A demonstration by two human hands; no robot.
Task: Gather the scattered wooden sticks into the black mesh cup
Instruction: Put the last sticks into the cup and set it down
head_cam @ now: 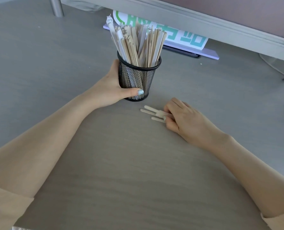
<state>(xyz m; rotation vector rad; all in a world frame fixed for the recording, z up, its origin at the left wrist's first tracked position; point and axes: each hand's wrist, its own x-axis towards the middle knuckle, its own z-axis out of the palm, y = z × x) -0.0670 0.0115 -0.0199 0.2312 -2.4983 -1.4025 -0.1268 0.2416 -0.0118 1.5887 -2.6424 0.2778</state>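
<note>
Nearest, two bare forearms reach forward over the grey worktop (138, 163), beige sleeves at the frame's bottom corners. Right hand (184, 117) lies low on the worktop, fingers (168, 126) curled and pinching the near ends of three loose sticks (152, 112). The sticks lie flat, roughly parallel, free ends pointing left, away from the hand; grip partly hidden. Just beyond and to the left, left hand (111, 87) wraps the side of the black mesh cup (138, 77), thumb across its front near the base, other fingers behind. Cup stands upright, packed with many sticks leaning out above its rim. Farther back, a green-and-white printed card (179, 37) under a pale shelf edge.
</note>
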